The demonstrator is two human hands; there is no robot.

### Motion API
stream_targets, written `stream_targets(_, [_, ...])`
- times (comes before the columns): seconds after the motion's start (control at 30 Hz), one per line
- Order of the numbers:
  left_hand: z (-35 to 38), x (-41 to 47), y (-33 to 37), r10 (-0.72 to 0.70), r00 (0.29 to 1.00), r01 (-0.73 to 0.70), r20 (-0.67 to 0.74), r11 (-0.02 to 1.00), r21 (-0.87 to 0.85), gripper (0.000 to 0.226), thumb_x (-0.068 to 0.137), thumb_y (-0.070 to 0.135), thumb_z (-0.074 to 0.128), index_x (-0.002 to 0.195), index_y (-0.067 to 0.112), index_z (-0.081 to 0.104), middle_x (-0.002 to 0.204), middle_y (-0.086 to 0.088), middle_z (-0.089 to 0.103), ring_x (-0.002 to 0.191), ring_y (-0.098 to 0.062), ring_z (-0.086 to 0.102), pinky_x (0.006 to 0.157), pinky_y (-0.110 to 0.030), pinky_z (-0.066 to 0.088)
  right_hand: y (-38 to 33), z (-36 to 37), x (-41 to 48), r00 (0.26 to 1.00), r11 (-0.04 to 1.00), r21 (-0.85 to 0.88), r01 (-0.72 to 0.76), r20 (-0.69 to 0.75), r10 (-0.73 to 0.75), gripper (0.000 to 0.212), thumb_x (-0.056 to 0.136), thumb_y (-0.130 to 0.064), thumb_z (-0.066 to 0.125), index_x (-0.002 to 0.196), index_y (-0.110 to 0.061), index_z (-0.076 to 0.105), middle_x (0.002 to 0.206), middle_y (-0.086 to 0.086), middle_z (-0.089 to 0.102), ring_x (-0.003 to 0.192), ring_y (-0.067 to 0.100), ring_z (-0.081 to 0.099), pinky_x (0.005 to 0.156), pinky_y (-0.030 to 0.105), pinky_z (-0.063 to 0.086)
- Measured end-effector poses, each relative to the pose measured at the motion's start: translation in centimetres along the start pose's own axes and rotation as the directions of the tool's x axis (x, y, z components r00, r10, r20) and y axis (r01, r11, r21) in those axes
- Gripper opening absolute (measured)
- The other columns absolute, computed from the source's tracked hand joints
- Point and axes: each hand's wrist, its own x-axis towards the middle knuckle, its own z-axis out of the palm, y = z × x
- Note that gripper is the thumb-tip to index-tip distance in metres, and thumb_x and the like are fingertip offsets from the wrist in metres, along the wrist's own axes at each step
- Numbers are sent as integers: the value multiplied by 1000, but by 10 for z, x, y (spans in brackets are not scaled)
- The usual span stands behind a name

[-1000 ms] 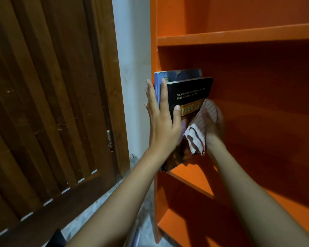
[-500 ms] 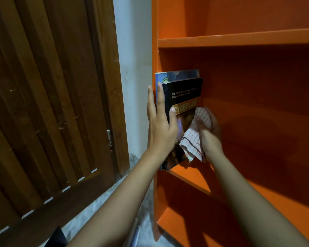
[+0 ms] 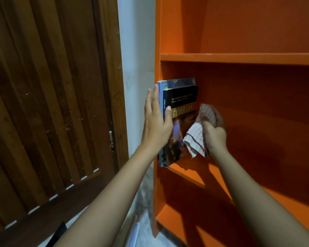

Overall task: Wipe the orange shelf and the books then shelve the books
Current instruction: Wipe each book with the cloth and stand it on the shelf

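Observation:
Two books stand upright at the left end of the orange shelf's (image 3: 185,177) middle board: a black "Cyber Law" book (image 3: 183,111) and a blue book (image 3: 178,82) behind it against the side wall. My left hand (image 3: 156,122) lies flat on their spines with straight fingers, thumb on the black cover. My right hand (image 3: 215,132) grips a white cloth with red checks (image 3: 196,138), just right of the black book's cover. The cloth hangs from my fist beside the cover.
A dark wooden slatted door (image 3: 52,104) fills the left side. A white wall strip (image 3: 136,68) separates it from the shelf unit. An upper shelf board (image 3: 239,58) sits above. Something pale lies on the floor (image 3: 134,232) below.
The black book has been pushed deeper, upright against the blue one. My left hand slid left onto the spines. My right hand with the cloth drew back from the cover.

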Motion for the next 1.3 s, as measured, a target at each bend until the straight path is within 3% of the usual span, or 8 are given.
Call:
stream_targets(0.13, [-33, 2, 11, -12, 1000, 10, 26, 997, 74, 58, 99, 25, 43, 149, 18, 14, 155, -4, 18, 143, -15, 16, 108, -23, 19, -37, 9, -17, 976, 967, -125, 220, 35, -217, 35, 85, -31, 63, 120, -32, 56, 120, -4, 59, 112, 14, 55, 94, 34, 47])
stream_targets(0.3, [-85, -6, 10, -30, 997, 10, 70, 965, 263, 49, 98, 28, 44, 143, 18, 30, 147, 1, 35, 136, -12, 30, 106, -26, 28, -75, 38, -47, 860, 806, -301, 510, 191, -474, 34, 82, -25, 63, 115, -19, 62, 110, 0, 57, 104, 11, 53, 87, 20, 39])
stream_targets(0.4, [-117, -21, -2, -86, 991, 44, 103, 931, 362, 47, 98, 28, 44, 142, 18, 32, 145, 0, 39, 135, -14, 33, 103, -25, 31, -79, 61, -71, 817, 744, -344, 572, 312, -484, 30, 82, -29, 64, 111, -21, 63, 107, -2, 58, 101, 15, 57, 80, 27, 43])
stream_targets(0.53, [-151, -54, -31, -242, 955, 138, 170, 873, 468, 46, 98, 28, 42, 142, 15, 33, 144, -4, 41, 133, -18, 36, 104, -32, 35, -51, 93, -101, 844, 744, -431, 511, 414, -340, 31, 83, -40, 62, 111, -25, 61, 109, 0, 58, 102, 21, 57, 84, 40, 48])
stream_targets(0.83, [-171, -153, -139, -621, 753, 387, 217, 685, 617, 46, 97, 28, 46, 139, 13, 37, 142, -8, 42, 130, -24, 40, 104, -38, 38, 80, 131, -179, 812, 778, -574, 255, 564, 150, 29, 87, -33, 59, 114, -23, 60, 109, 0, 57, 99, 21, 56, 79, 31, 43])
stream_targets(1.03, [-161, -216, -221, -769, 585, 463, 258, 577, 672, 44, 96, 24, 47, 136, 8, 40, 137, -14, 45, 127, -29, 41, 102, -36, 37, 183, 130, -218, 698, 720, -683, 125, 576, 425, 23, 83, -28, 63, 104, -19, 62, 106, 9, 63, 96, 24, 57, 72, 26, 37])
stream_targets(1.17, [-148, -261, -273, -846, 471, 509, 249, 491, 707, 41, 95, 24, 47, 133, 7, 42, 134, -15, 46, 126, -28, 41, 101, -35, 34, 250, 128, -235, 605, 626, -778, 50, 522, 601, 22, 77, -50, 52, 84, -31, 60, 101, 5, 67, 89, 25, 60, 76, 35, 49])
stream_targets(1.3, [-136, -299, -318, -902, 355, 531, 246, 411, 741, 39, 94, 25, 49, 128, 6, 45, 129, -16, 49, 122, -29, 45, 99, -37, 37, 304, 127, -250, 558, 542, -839, 46, 471, 683, 29, 89, -43, 47, 105, -23, 61, 108, 4, 65, 97, 24, 61, 72, 29, 42])
